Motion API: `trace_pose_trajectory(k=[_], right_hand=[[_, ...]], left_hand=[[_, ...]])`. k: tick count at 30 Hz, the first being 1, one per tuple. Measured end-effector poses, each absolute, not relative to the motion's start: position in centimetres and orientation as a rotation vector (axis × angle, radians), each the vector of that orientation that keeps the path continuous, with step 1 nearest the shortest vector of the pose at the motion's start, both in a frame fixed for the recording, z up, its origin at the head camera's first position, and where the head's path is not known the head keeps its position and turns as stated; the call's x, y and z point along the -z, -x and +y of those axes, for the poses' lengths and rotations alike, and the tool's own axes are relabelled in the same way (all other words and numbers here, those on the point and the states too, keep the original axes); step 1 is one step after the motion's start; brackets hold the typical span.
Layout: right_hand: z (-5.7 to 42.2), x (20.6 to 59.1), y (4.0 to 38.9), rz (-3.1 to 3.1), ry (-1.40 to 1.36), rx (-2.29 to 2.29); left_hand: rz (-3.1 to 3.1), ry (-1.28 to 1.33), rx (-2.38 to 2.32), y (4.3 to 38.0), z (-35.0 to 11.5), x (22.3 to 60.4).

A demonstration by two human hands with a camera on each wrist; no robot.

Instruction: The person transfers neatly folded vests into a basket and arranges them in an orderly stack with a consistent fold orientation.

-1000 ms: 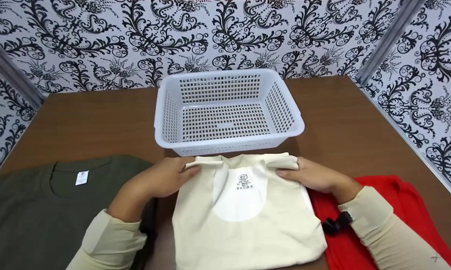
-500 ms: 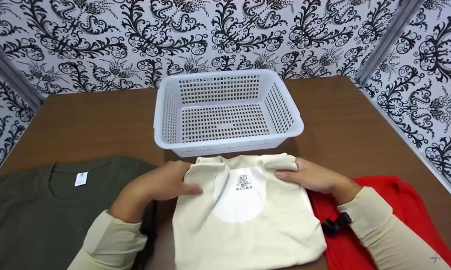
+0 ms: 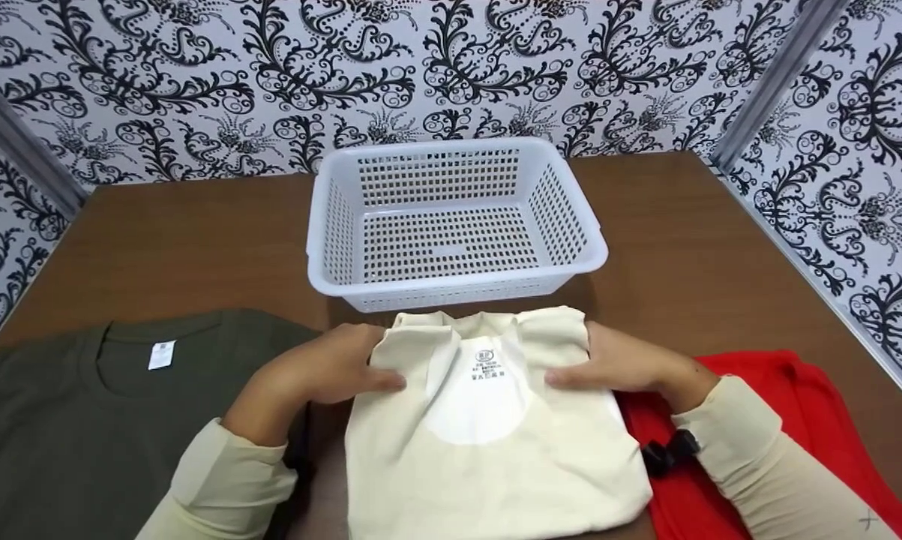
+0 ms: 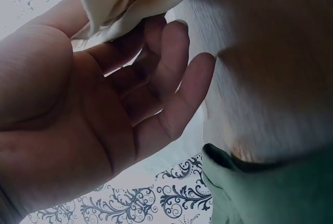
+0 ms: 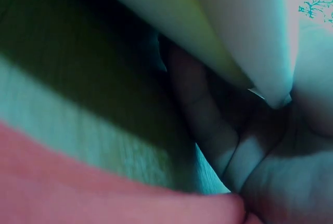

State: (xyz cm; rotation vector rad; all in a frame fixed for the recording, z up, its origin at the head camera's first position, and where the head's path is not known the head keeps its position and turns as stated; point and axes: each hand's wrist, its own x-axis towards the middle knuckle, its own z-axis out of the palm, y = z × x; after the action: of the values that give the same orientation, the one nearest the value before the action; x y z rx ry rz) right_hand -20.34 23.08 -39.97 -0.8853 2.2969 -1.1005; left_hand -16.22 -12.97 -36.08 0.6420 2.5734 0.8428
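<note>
A folded cream T-shirt (image 3: 488, 480) lies at the front middle of the table, its white inner neck panel with printed text facing up. My left hand (image 3: 342, 367) grips the shirt's far left corner, thumb on top. In the left wrist view, the cream cloth (image 4: 109, 5) sits between thumb and curled fingers (image 4: 174, 52). My right hand (image 3: 615, 360) holds the far right corner, its thumb lying on the upper layer. The right wrist view shows fingers (image 5: 195, 94) bent under the layered cloth (image 5: 244, 26). The fingertips under the shirt are hidden in the head view.
A white perforated plastic basket (image 3: 451, 281) stands just behind the shirt. To the left lies a dark green T-shirt (image 3: 121, 450) with a white neck label. Red cloth (image 3: 788, 405) lies to the right, partly under my right forearm. Patterned walls (image 3: 451, 75) border the brown table (image 3: 196, 240).
My left thumb has shifted toward me on the cloth, and its corner flap now lies further over. The right thumb has also slid nearer, with the right flap fuller. Basket and other clothes are unmoved.
</note>
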Motion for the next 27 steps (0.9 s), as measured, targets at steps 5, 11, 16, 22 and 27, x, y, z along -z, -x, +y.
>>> trace_pose_trajectory(k=[5, 11, 16, 22, 27], right_hand=[[23.0, 39.9, 20.5, 2.310, 0.943, 1.085], [23.1, 39.9, 20.6, 2.300, 0.952, 1.095], [23.2, 39.7, 20.5, 2.319, 0.977, 1.078], [23.4, 38.4, 19.6, 2.335, 0.988, 1.054], [23.5, 36.7, 18.8, 2.326, 0.934, 1.062]], left_hand=[[2.589, -0.641, -0.835, 16.3, -12.9, 36.2], [2.580, -0.685, -0.809, 16.4, -13.0, 36.4], [2.578, -0.746, -0.777, 16.4, -13.0, 36.4], [2.488, -0.822, -0.857, 16.1, -13.2, 35.6], [2.378, -0.819, -0.972, 15.8, -13.7, 34.7]])
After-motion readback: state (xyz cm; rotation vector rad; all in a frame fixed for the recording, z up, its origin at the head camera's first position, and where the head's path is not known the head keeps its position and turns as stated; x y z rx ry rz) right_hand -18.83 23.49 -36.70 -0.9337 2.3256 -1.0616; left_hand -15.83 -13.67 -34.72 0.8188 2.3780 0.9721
